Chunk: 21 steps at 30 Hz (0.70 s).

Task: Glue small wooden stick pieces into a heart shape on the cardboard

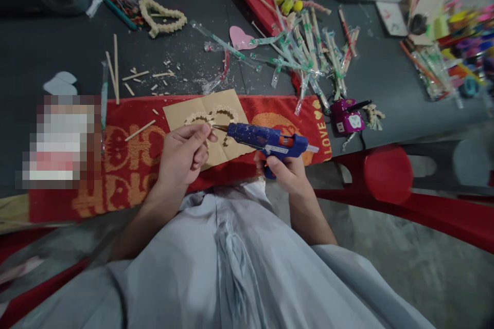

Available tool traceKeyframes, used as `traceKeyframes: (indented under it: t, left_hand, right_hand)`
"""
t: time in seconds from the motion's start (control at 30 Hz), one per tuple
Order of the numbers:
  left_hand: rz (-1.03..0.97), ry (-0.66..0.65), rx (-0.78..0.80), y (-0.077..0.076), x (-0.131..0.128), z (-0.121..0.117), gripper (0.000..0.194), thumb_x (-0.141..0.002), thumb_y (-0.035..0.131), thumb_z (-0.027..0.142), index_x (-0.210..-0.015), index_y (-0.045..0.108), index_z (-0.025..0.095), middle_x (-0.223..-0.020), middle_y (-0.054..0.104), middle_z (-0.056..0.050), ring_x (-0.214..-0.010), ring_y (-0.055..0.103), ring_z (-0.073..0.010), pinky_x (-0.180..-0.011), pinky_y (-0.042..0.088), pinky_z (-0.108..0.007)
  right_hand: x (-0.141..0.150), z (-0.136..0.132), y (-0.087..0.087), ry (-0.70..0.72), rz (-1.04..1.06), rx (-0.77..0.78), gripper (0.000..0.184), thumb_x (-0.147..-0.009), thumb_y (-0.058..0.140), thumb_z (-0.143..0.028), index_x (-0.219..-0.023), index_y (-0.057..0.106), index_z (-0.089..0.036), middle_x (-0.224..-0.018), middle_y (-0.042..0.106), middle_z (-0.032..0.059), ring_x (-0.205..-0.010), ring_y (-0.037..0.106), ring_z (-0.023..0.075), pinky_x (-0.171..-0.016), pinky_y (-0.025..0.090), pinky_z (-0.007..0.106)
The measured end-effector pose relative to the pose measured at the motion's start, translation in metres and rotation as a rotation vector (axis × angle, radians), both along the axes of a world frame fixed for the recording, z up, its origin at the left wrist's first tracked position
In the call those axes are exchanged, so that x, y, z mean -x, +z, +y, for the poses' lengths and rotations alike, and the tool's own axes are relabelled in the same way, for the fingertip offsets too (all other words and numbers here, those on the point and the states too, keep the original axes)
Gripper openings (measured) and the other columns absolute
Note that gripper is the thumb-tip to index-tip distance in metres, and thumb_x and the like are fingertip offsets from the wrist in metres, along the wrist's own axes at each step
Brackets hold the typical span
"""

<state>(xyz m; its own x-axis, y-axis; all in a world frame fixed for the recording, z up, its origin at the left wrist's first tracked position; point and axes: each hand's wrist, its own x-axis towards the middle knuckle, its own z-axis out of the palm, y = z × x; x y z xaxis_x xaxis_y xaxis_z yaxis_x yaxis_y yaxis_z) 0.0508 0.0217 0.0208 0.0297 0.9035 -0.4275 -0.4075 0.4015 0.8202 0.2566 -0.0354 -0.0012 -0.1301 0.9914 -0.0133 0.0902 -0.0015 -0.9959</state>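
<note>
A blue hot glue gun (254,136) lies across my right hand (285,169), whose fingers wrap round its handle. A pale glue stick (312,148) pokes out of its back end, and its nozzle points left. Thumb and fingers pinched, my left hand (189,151) is right at the nozzle tip; whatever it holds there is too small to make out. Beneath both hands is a folded brown card (227,100) bearing a heart outline (226,112) of small pale pieces, its lower part partly hidden by the left hand and gun.
A red and orange towel (127,185) covers the table's front edge. Cut sticks (135,76) and crumbs lie behind it. Further back are a finished-looking heart frame (162,18), many wrapped sticks (304,51) and a purple holder (347,115). A red chair (388,175) stands right.
</note>
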Motion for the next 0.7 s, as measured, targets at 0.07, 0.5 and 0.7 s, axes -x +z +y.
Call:
traceKeyframes:
  t: [0.07,0.5,0.7]
  left_hand:
    - [-0.002,0.001,-0.009,-0.0013,0.0006,-0.0004,0.028,-0.070,0.086,0.027,-0.060,0.063,0.015,-0.059,0.061,0.000,-0.032,0.029,0.0002,-0.030,0.019,-0.015]
    - [-0.030,-0.014,-0.049,-0.0045,0.0022,-0.0009,0.033,-0.062,0.091,0.032,-0.061,0.064,0.014,-0.057,0.062,0.001,-0.031,0.031,0.0004,-0.030,0.020,-0.014]
    - [-0.069,-0.015,-0.070,-0.0051,0.0030,-0.0004,0.034,-0.061,0.091,0.032,-0.062,0.064,0.013,-0.059,0.064,0.001,-0.030,0.032,0.0007,-0.030,0.019,-0.013]
  right_hand:
    - [-0.0007,-0.0002,-0.0002,-0.003,0.005,-0.011,0.041,-0.090,0.061,-0.059,-0.076,0.066,-0.021,-0.067,0.065,0.0007,-0.057,0.056,0.0121,-0.051,0.044,0.025]
    - [-0.0041,0.0018,-0.0014,0.037,-0.040,-0.035,0.045,-0.092,0.058,-0.060,-0.071,0.061,-0.020,-0.062,0.059,-0.0010,-0.055,0.052,0.0114,-0.051,0.040,0.026]
    - [-0.0045,0.0011,-0.0013,0.032,-0.028,-0.047,0.045,-0.093,0.058,-0.059,-0.072,0.062,-0.020,-0.064,0.061,-0.0003,-0.056,0.053,0.0111,-0.052,0.041,0.025]
